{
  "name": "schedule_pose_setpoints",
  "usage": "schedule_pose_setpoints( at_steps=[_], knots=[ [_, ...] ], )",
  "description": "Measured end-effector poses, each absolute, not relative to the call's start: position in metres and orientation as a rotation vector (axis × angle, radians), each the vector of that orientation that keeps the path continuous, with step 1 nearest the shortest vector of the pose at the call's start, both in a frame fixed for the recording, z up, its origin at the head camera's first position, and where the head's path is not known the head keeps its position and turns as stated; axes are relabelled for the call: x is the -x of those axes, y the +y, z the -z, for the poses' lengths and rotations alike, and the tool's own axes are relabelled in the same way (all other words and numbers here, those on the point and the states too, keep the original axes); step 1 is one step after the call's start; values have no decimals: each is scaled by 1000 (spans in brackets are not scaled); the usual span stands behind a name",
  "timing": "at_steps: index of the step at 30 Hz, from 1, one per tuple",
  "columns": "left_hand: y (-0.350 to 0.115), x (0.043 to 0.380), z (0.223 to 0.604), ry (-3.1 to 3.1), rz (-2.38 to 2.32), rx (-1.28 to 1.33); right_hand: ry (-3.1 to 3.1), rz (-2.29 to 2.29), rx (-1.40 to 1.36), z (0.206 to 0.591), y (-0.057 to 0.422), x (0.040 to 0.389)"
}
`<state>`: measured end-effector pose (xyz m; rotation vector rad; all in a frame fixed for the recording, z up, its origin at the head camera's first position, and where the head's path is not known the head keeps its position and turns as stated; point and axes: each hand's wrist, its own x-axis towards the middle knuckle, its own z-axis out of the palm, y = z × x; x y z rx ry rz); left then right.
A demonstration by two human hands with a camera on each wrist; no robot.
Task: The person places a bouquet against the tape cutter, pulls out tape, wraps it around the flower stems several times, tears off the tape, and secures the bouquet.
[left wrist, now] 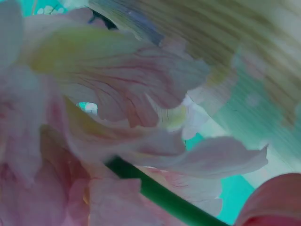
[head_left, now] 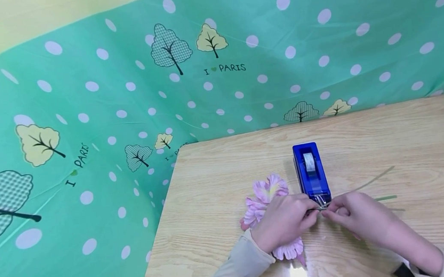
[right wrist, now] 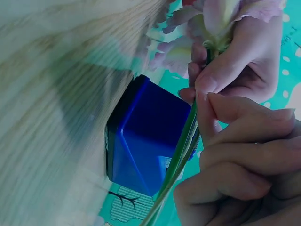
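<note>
Pink artificial flowers (head_left: 266, 192) with yellowish centres lie around my left hand (head_left: 283, 220), petals showing above and below it. That hand pinches the thin green stems (right wrist: 182, 148) just under the blooms. My right hand (head_left: 368, 217) meets it fingertip to fingertip, its thumb and index finger pinching the stems; whether tape is between them I cannot tell. The stem ends stick out to the right past this hand. Directly behind the fingers stands a blue tape dispenser (head_left: 313, 183), its cutter end towards me. Petals and a green stem (left wrist: 164, 195) fill the left wrist view.
A light wooden table (head_left: 210, 186) carries everything. Behind it and to its left hangs a green curtain (head_left: 188, 93) with white dots and printed trees. A roll of clear tape (head_left: 309, 162) sits in the dispenser. Something dark (head_left: 404, 271) is at the right wrist.
</note>
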<state>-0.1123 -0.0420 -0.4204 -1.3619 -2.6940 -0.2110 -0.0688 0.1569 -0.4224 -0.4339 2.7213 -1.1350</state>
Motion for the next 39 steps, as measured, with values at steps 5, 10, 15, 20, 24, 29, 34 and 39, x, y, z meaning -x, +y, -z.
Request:
schedule_pose_setpoints(
  at_steps=[5,10,15,20,24,29,34,39],
  knots=[
    [-40,111,419,-2681,216,1375,2936,939,372,421,151,64],
    [-40,110,419,-2690,212,1363,3004,857,345,420,147,62],
    [-39,110,420,-2691,212,1362,3005,785,292,418,143,57],
    [-40,110,421,-2666,234,1380,3091,695,283,418,140,52],
    [-40,110,420,-2659,265,1409,3147,654,293,418,138,50],
    [-42,111,419,-2651,294,1441,3167,590,302,419,139,50],
    [-44,111,416,-2625,265,1449,3190,507,340,424,140,50],
    [-44,110,413,-2606,195,1452,3319,468,393,425,140,49]
  ],
)
